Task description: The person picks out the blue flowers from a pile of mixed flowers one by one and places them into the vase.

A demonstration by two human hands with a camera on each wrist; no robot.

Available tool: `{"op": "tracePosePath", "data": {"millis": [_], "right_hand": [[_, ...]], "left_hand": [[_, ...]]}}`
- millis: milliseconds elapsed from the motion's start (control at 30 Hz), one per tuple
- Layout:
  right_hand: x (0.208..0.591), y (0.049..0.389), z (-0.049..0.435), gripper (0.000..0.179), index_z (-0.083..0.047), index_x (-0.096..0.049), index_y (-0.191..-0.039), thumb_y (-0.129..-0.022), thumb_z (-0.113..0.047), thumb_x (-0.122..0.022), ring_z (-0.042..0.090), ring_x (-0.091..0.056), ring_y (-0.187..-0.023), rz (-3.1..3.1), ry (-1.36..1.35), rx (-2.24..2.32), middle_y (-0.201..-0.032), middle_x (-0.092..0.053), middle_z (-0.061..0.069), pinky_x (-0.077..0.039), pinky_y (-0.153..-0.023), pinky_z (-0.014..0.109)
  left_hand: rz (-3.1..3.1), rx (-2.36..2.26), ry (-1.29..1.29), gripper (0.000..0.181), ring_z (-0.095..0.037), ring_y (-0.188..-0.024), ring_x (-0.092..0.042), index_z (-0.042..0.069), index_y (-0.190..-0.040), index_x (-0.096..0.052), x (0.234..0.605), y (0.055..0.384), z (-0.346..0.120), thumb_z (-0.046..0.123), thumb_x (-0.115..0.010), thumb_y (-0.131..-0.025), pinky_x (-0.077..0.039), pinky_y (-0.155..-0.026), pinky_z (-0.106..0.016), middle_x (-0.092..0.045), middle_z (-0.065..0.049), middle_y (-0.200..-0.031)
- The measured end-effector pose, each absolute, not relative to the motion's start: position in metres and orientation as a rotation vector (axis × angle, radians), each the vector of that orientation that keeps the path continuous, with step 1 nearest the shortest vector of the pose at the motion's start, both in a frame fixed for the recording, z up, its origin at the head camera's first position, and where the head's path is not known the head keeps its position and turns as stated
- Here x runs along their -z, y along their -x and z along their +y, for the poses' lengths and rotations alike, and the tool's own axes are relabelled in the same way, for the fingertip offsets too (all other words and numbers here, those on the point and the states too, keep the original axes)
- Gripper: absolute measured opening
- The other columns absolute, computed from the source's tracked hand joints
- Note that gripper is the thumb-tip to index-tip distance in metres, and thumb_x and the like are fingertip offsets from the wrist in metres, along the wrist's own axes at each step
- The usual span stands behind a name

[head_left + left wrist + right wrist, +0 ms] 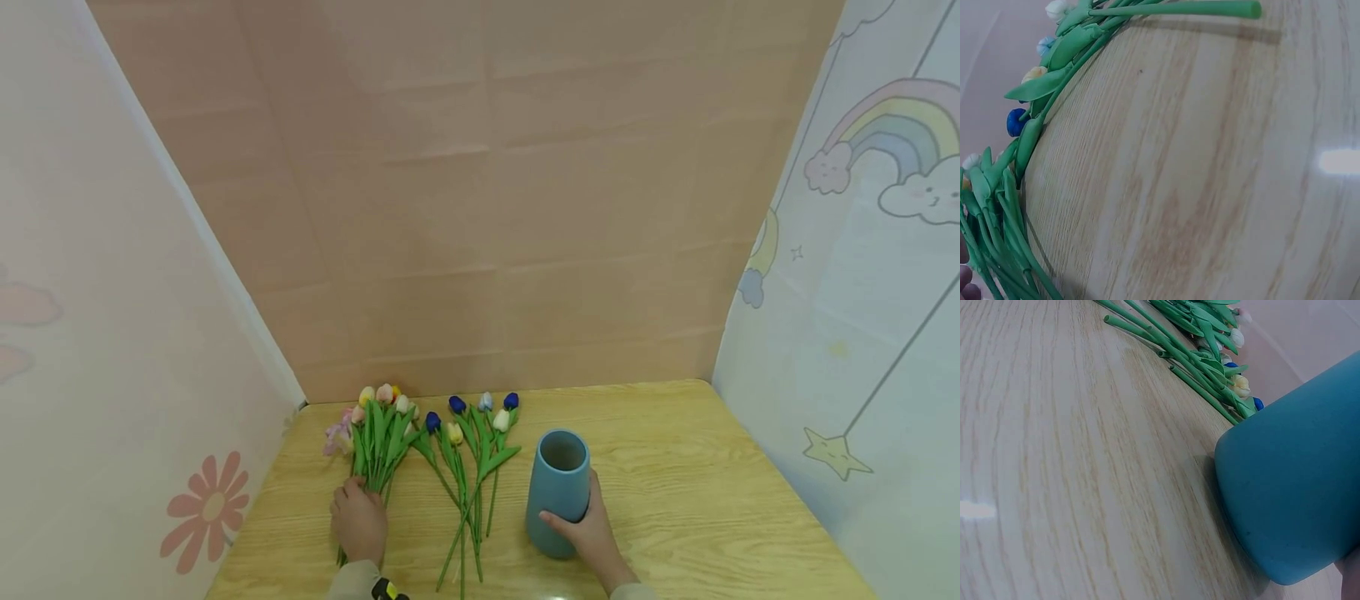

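Note:
On the left of the table, my left hand grips the green stems of a bunch of artificial tulips with pink, yellow and white heads. Its fingertips show beside the stems at the edge of the left wrist view. My right hand holds a blue vase, the thumb across its front and the other fingers mostly hidden behind. The vase stands upright on the table, and its mouth faces up. Between the hands lie several loose tulips with dark blue, light blue, white and cream heads, their stems crossing.
The wood-grain table runs up to a brown back panel. Pale printed panels stand at both sides, with a red flower on the left and a rainbow on the right. Lilac blossoms lie beside the bunch.

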State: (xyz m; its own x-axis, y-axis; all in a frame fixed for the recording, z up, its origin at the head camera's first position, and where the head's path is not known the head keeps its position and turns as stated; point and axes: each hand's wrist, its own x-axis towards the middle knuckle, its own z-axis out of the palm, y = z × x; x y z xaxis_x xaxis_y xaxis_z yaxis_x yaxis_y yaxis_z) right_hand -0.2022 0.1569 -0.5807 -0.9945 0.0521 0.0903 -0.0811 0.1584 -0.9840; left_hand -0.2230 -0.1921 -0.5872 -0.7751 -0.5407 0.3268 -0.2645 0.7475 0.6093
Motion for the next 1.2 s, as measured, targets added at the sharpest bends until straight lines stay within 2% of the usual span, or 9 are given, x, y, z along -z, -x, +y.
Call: {"op": "tracePosePath", "data": {"millis": [267, 367, 533, 633, 867, 1000, 1200], "right_hand": [[0.581, 0.202, 0.157, 0.092, -0.019, -0.023, -0.147, -0.076, -0.014, -0.082, 0.041, -0.043, -0.127, -2.297, -0.033, -1.967, -0.141, -0.041, 0.016, -0.039, -0.096, 0.062], [0.581, 0.203, 0.157, 0.092, -0.019, -0.024, -0.147, -0.076, -0.014, -0.082, 0.041, -0.043, -0.127, -2.294, -0.037, -1.967, -0.141, -0.041, 0.015, -0.039, -0.096, 0.062], [0.582, 0.203, 0.158, 0.092, -0.019, -0.024, -0.147, -0.076, -0.013, -0.082, 0.04, -0.044, -0.127, -2.285, -0.053, -1.964, -0.141, -0.042, 0.014, -0.039, -0.096, 0.061], [0.583, 0.203, 0.158, 0.092, -0.018, -0.024, -0.146, -0.076, -0.012, -0.082, 0.039, -0.044, -0.126, -2.279, -0.071, -1.953, -0.14, -0.042, 0.014, -0.04, -0.096, 0.058], [0.584, 0.203, 0.158, 0.092, -0.018, -0.025, -0.146, -0.075, -0.012, -0.083, 0.039, -0.044, -0.126, -2.277, -0.069, -1.94, -0.14, -0.043, 0.014, -0.039, -0.096, 0.058], [0.586, 0.204, 0.158, 0.092, -0.018, -0.025, -0.146, -0.075, -0.012, -0.082, 0.039, -0.045, -0.126, -2.276, -0.075, -1.938, -0.14, -0.043, 0.014, -0.04, -0.096, 0.058], [0.587, 0.204, 0.157, 0.091, -0.018, -0.025, -0.146, -0.075, -0.012, -0.082, 0.04, -0.046, -0.125, -2.277, -0.079, -1.937, -0.139, -0.043, 0.014, -0.041, -0.095, 0.057]], "left_hand": [[-2.438, 0.741, -0.581, 0.028, -0.044, -0.096, -0.05, -0.003, -0.11, -0.054, 0.588, 0.228, -0.187, 0.002, -0.065, -0.084, -0.041, -0.069, -0.053, -0.054, -0.028, -0.106], [-2.405, 0.737, -0.52, 0.027, -0.042, -0.091, -0.05, -0.002, -0.108, -0.056, 0.585, 0.229, -0.179, 0.001, -0.065, -0.083, -0.04, -0.068, -0.051, -0.054, -0.026, -0.104], [-2.412, 0.622, -0.299, 0.023, -0.034, -0.081, -0.051, -0.001, -0.106, -0.059, 0.585, 0.231, -0.156, 0.0, -0.063, -0.083, -0.042, -0.067, -0.045, -0.056, -0.02, -0.098], [-2.484, 0.574, -0.173, 0.023, -0.029, -0.084, -0.053, 0.001, -0.105, -0.059, 0.584, 0.228, -0.137, 0.001, -0.065, -0.083, -0.045, -0.07, -0.042, -0.056, -0.016, -0.098], [-2.626, 0.52, 0.149, 0.022, -0.017, -0.079, -0.057, 0.007, -0.102, -0.061, 0.588, 0.22, -0.095, 0.003, -0.071, -0.083, -0.05, -0.066, -0.033, -0.057, -0.004, -0.091], [-2.731, 0.471, 0.23, 0.02, -0.018, -0.079, -0.061, 0.006, -0.102, -0.061, 0.594, 0.22, -0.081, 0.005, -0.07, -0.085, -0.052, -0.065, -0.032, -0.06, -0.004, -0.091], [-2.83, 0.445, 0.208, 0.012, -0.02, -0.07, -0.062, 0.005, -0.098, -0.06, 0.6, 0.22, -0.076, 0.007, -0.066, -0.087, -0.05, -0.054, -0.032, -0.061, -0.008, -0.09]]}}
